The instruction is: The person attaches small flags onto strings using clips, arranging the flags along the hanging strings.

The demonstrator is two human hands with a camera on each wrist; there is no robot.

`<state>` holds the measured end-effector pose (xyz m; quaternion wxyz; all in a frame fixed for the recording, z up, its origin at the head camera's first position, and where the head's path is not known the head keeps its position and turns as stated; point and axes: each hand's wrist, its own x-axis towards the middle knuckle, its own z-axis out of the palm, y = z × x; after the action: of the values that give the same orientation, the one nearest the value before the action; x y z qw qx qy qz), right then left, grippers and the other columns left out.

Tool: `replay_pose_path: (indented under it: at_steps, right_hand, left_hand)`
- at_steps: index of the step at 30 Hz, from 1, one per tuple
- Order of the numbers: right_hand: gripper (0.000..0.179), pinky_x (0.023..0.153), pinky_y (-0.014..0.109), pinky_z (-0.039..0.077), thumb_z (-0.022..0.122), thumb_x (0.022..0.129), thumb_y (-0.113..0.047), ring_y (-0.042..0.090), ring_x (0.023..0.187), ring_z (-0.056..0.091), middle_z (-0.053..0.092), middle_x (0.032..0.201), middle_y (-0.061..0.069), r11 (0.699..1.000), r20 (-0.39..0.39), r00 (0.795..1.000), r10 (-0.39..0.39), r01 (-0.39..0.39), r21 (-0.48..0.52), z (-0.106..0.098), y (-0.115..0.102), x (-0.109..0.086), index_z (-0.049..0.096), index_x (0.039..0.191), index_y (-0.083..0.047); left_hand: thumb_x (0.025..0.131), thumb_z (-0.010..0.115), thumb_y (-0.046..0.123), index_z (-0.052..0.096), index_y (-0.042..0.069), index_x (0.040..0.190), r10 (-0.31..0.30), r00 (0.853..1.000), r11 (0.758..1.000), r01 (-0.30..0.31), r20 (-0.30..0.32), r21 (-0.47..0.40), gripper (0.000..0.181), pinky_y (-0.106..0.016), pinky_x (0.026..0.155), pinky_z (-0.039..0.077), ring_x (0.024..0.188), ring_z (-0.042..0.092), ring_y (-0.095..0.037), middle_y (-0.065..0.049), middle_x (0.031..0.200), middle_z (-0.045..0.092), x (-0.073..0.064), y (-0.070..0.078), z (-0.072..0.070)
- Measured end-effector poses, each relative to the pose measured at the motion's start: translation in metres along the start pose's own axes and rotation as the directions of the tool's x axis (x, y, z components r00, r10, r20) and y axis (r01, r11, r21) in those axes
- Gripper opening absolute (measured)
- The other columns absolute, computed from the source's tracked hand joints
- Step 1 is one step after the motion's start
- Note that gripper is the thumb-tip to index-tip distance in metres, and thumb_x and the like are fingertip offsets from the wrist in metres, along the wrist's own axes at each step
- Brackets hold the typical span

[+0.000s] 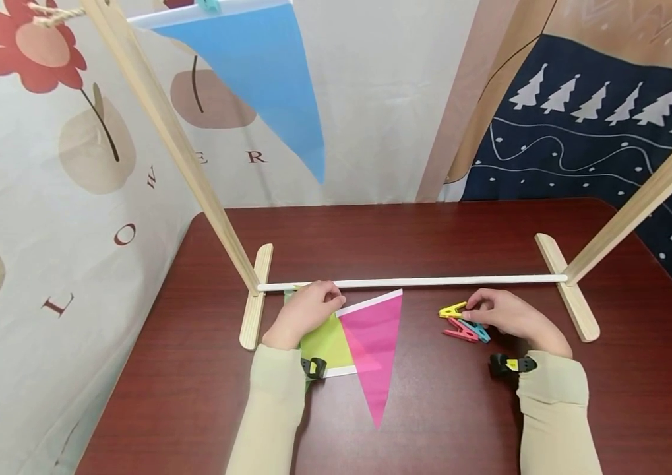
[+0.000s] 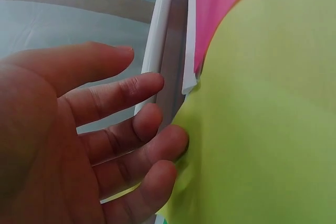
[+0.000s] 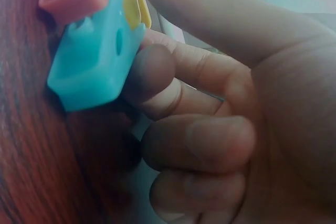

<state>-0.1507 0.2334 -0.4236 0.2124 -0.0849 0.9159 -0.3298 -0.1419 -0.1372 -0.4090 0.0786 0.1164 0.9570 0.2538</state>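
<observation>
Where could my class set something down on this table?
The table is bare beyond the white bar, between the wooden feet, and in the strip between the pink flag and the clips. It's crowded where the left hand meets the lime flag, and where the right hand reaches the clips.

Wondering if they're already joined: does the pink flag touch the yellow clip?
Apart: the head view shows bare table between the pink flag and the yellow clip.

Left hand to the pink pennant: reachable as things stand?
Looks like yes. The left hand is right beside the near-left corner of the pink pennant, with nothing visible between them. The white bar lies on the pennant's far side, so it shouldn't block.
</observation>
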Motion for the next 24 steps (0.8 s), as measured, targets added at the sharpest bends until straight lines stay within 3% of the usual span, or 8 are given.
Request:
replay_pose_path:
  at_steps: [3, 8, 15, 20, 24]
  right_hand:
    - [0.042, 0.045, 0.028, 0.038, 0.067, 0.080, -0.041, 0.014, 0.045, 0.043, 0.049, 0.062, 0.001, 1.000, 0.015, 1.000, 0.019, -0.019, 0.013, 0.001, -0.001, 0.001, 0.057, 0.103, -0.007]
    - [0.042, 0.048, 0.029, 0.042, 0.066, 0.081, -0.041, 0.015, 0.050, 0.051, 0.052, 0.063, 0.001, 1.000, 0.030, 0.999, 0.021, -0.021, 0.016, 0.002, -0.004, 0.002, 0.057, 0.103, -0.007]
    - [0.044, 0.049, 0.029, 0.040, 0.069, 0.078, -0.041, 0.015, 0.050, 0.052, 0.051, 0.062, 0.002, 1.000, 0.016, 1.000, 0.016, -0.016, -0.011, 0.001, -0.008, 0.001, 0.057, 0.102, -0.006]
    - [0.046, 0.049, 0.029, 0.040, 0.069, 0.077, -0.043, 0.015, 0.050, 0.053, 0.052, 0.063, 0.002, 1.000, 0.022, 0.999, 0.026, -0.026, -0.018, 0.002, -0.010, 0.001, 0.056, 0.102, -0.006]
    - [0.047, 0.050, 0.030, 0.040, 0.070, 0.076, -0.043, 0.015, 0.050, 0.053, 0.052, 0.063, 0.002, 0.999, 0.023, 0.999, 0.027, -0.026, -0.024, 0.002, -0.012, 0.001, 0.056, 0.102, -0.006]
  left_hand:
    - [0.089, 0.056, 0.032, 0.064, 0.017, 0.092, 0.005, 1.000, 1.000, -0.005, 0.012, 0.005, 0.017, -0.028, 0.068, 0.041, 0.071, 0.049, -0.011, 0.006, 0.077, 0.057, 0.000, 0.001, 0.001]
    - [0.089, 0.057, 0.032, 0.064, 0.018, 0.092, -0.010, 1.000, 1.000, 0.010, 0.021, 0.003, 0.016, -0.028, 0.068, 0.041, 0.071, 0.049, -0.012, 0.006, 0.077, 0.057, -0.001, 0.002, 0.001]
    - [0.088, 0.057, 0.032, 0.064, 0.018, 0.094, 0.000, 0.999, 1.000, 0.000, 0.040, 0.000, 0.016, -0.029, 0.071, 0.042, 0.073, 0.052, -0.012, 0.007, 0.078, 0.059, 0.000, 0.003, 0.003]
    - [0.088, 0.057, 0.030, 0.065, 0.017, 0.093, 0.018, 1.000, 1.000, -0.018, 0.010, 0.010, 0.016, -0.032, 0.078, 0.044, 0.094, 0.056, -0.019, 0.006, 0.075, 0.056, 0.000, 0.005, 0.004]
    - [0.087, 0.058, 0.030, 0.066, 0.018, 0.092, 0.008, 1.000, 1.000, -0.008, 0.002, 0.010, 0.016, -0.034, 0.086, 0.043, 0.117, 0.051, -0.024, 0.007, 0.071, 0.056, 0.000, 0.006, 0.004]
